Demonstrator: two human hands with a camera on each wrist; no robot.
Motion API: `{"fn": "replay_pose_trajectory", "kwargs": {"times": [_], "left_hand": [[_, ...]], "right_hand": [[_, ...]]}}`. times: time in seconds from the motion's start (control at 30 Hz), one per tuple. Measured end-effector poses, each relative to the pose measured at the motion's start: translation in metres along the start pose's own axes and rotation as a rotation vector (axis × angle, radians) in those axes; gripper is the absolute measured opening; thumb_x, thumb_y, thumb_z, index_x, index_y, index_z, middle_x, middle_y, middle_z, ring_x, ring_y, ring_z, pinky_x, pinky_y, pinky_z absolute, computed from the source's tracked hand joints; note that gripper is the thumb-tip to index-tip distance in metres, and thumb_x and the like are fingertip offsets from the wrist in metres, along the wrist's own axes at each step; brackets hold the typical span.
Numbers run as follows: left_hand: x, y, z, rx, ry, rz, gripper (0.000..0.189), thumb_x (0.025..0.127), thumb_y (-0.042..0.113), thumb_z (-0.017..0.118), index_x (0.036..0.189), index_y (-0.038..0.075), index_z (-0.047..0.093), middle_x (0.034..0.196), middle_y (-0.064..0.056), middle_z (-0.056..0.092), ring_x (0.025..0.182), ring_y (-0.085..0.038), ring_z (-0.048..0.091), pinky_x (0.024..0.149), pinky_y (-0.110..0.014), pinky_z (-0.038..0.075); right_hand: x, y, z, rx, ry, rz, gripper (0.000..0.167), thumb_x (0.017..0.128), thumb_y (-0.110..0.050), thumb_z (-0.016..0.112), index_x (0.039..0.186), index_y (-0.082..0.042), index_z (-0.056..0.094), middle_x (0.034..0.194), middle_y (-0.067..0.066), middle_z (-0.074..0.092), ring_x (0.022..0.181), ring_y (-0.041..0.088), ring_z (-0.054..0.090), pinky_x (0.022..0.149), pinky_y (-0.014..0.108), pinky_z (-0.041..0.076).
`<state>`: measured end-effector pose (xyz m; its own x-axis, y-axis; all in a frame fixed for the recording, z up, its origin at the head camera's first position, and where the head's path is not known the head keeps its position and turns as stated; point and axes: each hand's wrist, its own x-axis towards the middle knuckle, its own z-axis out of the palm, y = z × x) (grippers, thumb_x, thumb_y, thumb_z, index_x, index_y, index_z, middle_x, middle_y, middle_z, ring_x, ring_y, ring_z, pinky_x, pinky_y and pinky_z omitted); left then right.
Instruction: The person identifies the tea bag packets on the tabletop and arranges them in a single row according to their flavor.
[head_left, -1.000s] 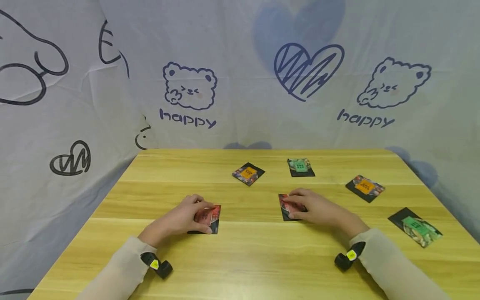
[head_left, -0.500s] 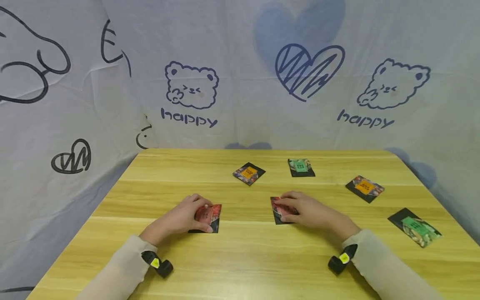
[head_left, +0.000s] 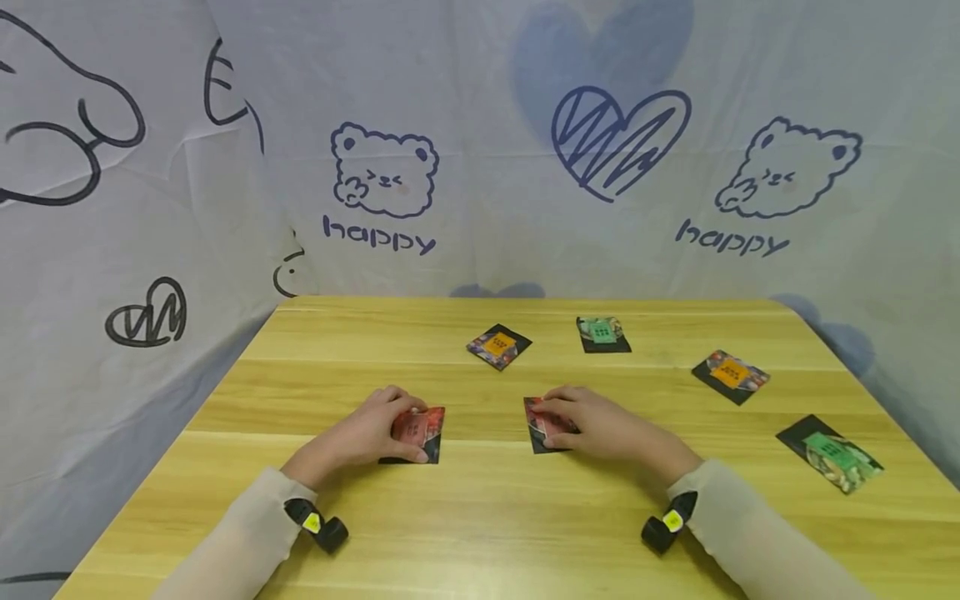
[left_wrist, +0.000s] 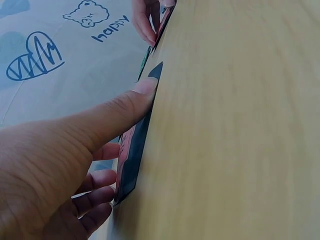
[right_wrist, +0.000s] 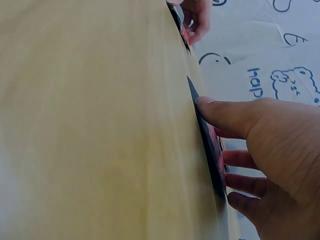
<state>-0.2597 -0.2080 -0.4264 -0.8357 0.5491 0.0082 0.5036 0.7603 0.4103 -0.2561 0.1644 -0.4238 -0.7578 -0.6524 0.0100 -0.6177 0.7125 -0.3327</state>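
Note:
In the head view my left hand (head_left: pixel 378 429) lies over a black card with a red label (head_left: pixel 432 427), its thumb at the near edge and its fingertips at the far edge. The left wrist view shows that thumb (left_wrist: pixel 146 86) on the black border of the card (left_wrist: pixel 134 150), which lies flat on the table. To the right, my right hand (head_left: pixel 600 422) holds a similar red-labelled card (head_left: pixel 536 429) the same way. In the right wrist view its thumb (right_wrist: pixel 205 102) is on the card's dark border (right_wrist: pixel 206 145). A narrow strip of wood separates the two cards.
Farther back on the wooden table (head_left: pixel 480 533) lie an orange-labelled card (head_left: pixel 498 345) and a green-labelled card (head_left: pixel 602 333). Right of my right hand are another orange-labelled card (head_left: pixel 731 377) and another green one (head_left: pixel 831 454). A printed cloth (head_left: pixel 487 217) hangs behind the table.
My right hand has slid its red-labelled card leftward, narrowing the space between the two red-labelled cards. My left hand and its card have stayed nearly in place.

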Motion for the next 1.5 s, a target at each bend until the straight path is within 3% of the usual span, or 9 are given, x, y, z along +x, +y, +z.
{"fn": "replay_pose_trajectory", "kwargs": {"times": [0.6,1.5], "left_hand": [[0.001,0.003,-0.002,-0.011,-0.003,0.001,0.076,0.075,0.058,0.078,0.134,0.014,0.058,0.126,-0.007,0.048,0.110,-0.024,0.044,0.091,-0.045,0.042],[0.002,0.001,0.002,-0.019,-0.010,-0.007,0.076,0.075,0.058,0.078,0.134,0.014,0.057,0.124,-0.007,0.048,0.108,-0.025,0.044,0.089,-0.045,0.042]], "right_hand": [[0.016,-0.025,0.009,-0.007,0.014,-0.029,0.054,0.096,-0.042,0.062,0.142,-0.016,0.053,0.138,0.009,0.049,0.125,0.028,0.046,0.102,0.045,0.039],[0.042,-0.065,0.027,0.008,0.041,0.017,0.053,0.095,-0.045,0.062,0.140,-0.018,0.056,0.138,0.008,0.050,0.126,0.027,0.045,0.104,0.042,0.037]]}}
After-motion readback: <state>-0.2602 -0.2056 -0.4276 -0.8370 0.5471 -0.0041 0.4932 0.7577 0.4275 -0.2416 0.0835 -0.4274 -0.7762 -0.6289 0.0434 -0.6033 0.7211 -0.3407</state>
